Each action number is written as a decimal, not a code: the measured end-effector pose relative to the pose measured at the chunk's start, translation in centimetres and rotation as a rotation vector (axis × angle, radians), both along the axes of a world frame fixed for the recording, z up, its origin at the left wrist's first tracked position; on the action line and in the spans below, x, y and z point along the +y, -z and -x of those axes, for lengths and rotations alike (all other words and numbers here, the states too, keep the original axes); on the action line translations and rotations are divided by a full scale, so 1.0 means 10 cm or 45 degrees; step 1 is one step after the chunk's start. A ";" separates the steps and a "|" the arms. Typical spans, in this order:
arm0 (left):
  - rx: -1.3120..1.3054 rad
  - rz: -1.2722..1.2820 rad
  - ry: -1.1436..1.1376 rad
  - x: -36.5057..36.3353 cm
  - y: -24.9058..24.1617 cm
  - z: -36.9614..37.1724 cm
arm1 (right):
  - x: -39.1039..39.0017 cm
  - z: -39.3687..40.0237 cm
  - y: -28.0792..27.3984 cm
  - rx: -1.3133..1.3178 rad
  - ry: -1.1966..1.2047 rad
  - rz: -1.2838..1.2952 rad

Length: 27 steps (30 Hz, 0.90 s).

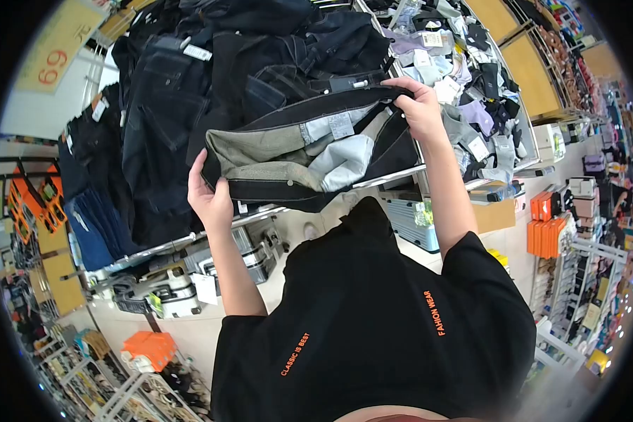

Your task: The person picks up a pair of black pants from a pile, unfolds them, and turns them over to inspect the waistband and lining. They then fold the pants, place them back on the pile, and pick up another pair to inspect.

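Observation:
A pair of dark jeans (pixel 288 190) is stretched between my two hands, its waistband spread so the grey-beige inside and pale pocket lining (pixel 346 160) show. My left hand (pixel 211 200) pinches one end of the waistband, thumb inside the near edge. At the other end, my right hand (pixel 420 109) grips the waistband, with the thumb on top. A white inner label (pixel 341 126) is visible inside the back. The legs are mostly hidden beneath and behind the waistband. Right under the held pair lies a heap of dark jeans (pixel 165 105).
A bin of socks (pixel 534 151) adjoins the jeans rack on the right. Metal rack edging (pixel 183 241) runs in front of me. Suitcases (pixel 178 292) stand below it, with a blue-grey case (pixel 409 225) on the floor. A price sign (pixel 56 53) hangs at upper left.

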State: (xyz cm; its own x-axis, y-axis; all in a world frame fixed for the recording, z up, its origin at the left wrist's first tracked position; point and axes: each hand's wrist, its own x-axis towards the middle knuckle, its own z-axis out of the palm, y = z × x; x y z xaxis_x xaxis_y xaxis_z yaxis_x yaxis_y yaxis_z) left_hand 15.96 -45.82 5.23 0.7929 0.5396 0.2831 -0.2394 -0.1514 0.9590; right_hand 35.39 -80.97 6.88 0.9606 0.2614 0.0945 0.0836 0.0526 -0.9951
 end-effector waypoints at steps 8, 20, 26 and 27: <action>0.145 0.294 -0.219 -0.04 -0.26 -0.93 | -0.67 -0.91 0.27 -0.403 0.479 0.779; 0.368 -0.166 0.122 -0.43 0.63 -2.39 | -0.98 -1.88 1.25 0.312 -0.014 0.610; 1.041 -1.029 -0.067 -1.31 0.63 -2.21 | -0.87 -1.49 1.30 -0.159 -0.143 1.175; 1.055 -0.965 -0.195 -1.37 0.61 -2.21 | -0.78 -1.32 1.13 -0.283 -0.131 1.393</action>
